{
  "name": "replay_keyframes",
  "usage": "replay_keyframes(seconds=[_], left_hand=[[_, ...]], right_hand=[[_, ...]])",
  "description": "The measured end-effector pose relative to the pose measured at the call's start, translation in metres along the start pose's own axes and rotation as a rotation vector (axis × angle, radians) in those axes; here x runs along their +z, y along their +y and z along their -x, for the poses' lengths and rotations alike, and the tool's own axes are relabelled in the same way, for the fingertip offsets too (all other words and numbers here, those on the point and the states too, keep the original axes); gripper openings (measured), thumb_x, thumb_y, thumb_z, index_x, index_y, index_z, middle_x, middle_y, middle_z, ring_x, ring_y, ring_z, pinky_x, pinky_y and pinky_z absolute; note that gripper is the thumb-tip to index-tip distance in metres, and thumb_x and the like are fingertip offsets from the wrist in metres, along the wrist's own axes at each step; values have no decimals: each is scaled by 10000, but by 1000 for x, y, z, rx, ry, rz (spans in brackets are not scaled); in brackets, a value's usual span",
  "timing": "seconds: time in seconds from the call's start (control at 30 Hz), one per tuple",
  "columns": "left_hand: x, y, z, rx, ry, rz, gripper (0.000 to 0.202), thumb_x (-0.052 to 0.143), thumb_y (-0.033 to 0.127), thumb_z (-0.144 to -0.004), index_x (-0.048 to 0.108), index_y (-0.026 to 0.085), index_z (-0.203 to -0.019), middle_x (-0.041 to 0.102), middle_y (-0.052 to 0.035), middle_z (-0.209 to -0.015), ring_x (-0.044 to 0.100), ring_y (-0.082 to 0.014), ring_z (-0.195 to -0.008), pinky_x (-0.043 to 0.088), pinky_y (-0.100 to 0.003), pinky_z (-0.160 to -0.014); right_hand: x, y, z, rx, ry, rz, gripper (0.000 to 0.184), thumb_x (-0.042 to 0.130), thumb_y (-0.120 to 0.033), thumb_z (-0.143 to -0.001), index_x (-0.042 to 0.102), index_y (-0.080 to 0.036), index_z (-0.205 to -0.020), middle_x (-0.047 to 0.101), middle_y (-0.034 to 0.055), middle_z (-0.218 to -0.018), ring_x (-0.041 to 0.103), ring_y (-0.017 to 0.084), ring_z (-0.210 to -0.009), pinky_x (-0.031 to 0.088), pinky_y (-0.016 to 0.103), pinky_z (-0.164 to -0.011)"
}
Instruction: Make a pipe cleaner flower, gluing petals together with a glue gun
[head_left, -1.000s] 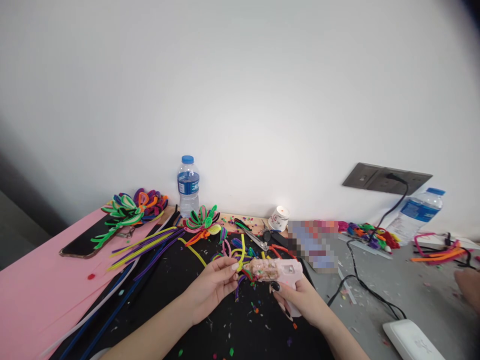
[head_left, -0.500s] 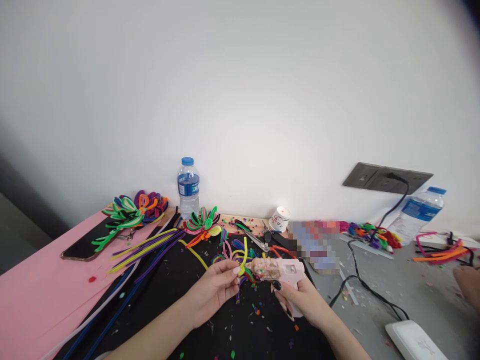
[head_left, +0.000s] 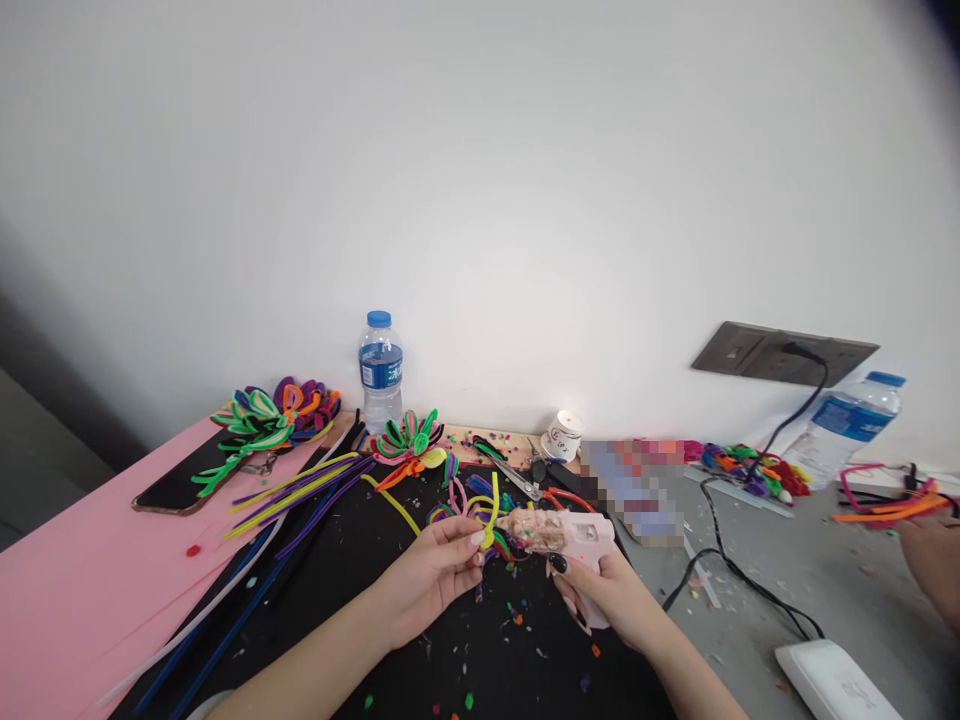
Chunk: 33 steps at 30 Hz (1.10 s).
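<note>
Between thumb and fingers, my left hand (head_left: pixel 442 565) pinches a yellow pipe cleaner (head_left: pixel 493 510) with one end sticking up. My right hand (head_left: pixel 600 585) is wrapped round the handle of a pale pink glue gun (head_left: pixel 574 535). The gun's nozzle points left at the yellow piece; I cannot tell whether they touch. Just behind my left fingers lies a bundle of looped pipe cleaners (head_left: pixel 459 497) in pink, purple and green, partly hidden. Scissors (head_left: pixel 517 478) and red-handled pliers (head_left: pixel 562 497) rest beyond the glue gun.
Pipe-cleaner flowers (head_left: pixel 409 437) and a water bottle (head_left: pixel 381 375) stand at the back. Loose pipe cleaners (head_left: pixel 300 495) and a phone (head_left: pixel 180 480) lie left. A paper cup (head_left: pixel 562 437), a black cable (head_left: pixel 750 585), a white box (head_left: pixel 832 675) and another person's hand (head_left: pixel 934 560) are to the right.
The glue gun's nozzle has drawn slightly back to the right from the yellow pipe cleaner. At the right edge, the other person's hand has moved left toward the orange pipe cleaners.
</note>
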<state>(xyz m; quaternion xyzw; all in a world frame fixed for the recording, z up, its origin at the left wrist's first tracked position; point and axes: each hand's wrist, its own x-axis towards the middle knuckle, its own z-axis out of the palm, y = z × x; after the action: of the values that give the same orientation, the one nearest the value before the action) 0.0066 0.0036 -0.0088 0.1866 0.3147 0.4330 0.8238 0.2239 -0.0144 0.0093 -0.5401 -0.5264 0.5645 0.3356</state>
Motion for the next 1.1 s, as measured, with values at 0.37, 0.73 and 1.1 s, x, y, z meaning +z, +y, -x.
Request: replay_keyframes(seconds=[0.37, 0.73, 1.1], left_hand=[[2, 1, 1, -2, -6, -5, 99, 703, 106, -660, 629, 143, -713, 586, 9, -601, 551, -67, -557, 476, -177, -573], [1, 1, 3, -16, -8, -21, 100, 704, 109, -661, 629, 142, -720, 579, 8, -604, 549, -67, -562, 483, -180, -573], [2, 2, 3, -17, -14, -15, 107, 714, 112, -650, 633, 143, -712, 582, 10, -609, 549, -63, -557, 480, -176, -568]], right_hand=[[-1, -1, -1, 5, -1, -7, 451, 586, -605, -638, 452, -174, -631, 447, -62, -428, 366, 54, -349, 302, 170, -332], [-4, 5, -5, -3, -18, -36, 439, 599, -591, -640, 467, -173, -652, 460, -62, -418, 388, 62, -328, 311, 173, -301], [-5, 8, -7, -20, -3, -64, 406, 602, -557, -665, 471, -175, -618, 465, -56, -412, 371, 55, -313, 296, 166, -288]])
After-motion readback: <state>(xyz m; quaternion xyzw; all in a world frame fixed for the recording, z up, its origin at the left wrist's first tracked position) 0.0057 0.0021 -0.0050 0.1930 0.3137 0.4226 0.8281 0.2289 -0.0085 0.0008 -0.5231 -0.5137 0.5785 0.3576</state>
